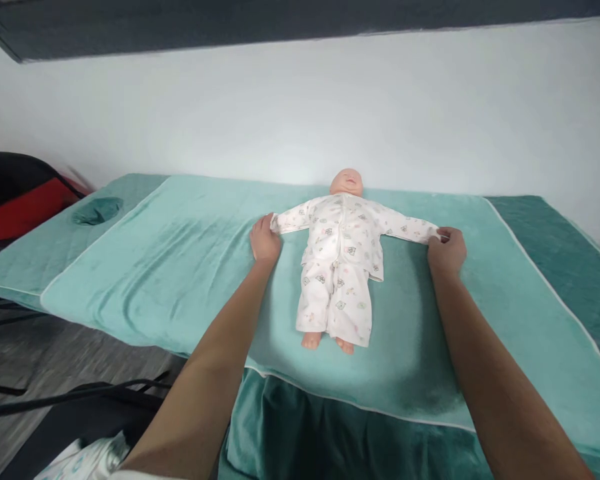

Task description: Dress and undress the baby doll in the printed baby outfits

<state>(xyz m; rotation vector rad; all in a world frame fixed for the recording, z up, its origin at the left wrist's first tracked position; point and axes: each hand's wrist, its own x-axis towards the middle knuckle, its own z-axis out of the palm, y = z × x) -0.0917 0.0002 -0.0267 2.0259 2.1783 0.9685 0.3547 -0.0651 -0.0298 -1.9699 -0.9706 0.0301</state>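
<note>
A baby doll (pixel 347 181) lies on its back on a green padded bed, its head toward the wall and its bare feet toward me. It wears a white printed long-sleeved top (pixel 343 227) and matching pants (pixel 335 300). Both sleeves are stretched out sideways. My left hand (pixel 266 239) is closed at the cuff of the sleeve on the left. At the other cuff, my right hand (pixel 447 250) pinches the sleeve end between thumb and fingers. The doll's hands do not show.
The light green cover (pixel 195 247) spreads over the bed, with a face hole (pixel 98 211) at the left end. A white wall (pixel 280 113) stands behind. At the left are a black and red chair (pixel 27 207) and, lower down, white printed cloth (pixel 93 460).
</note>
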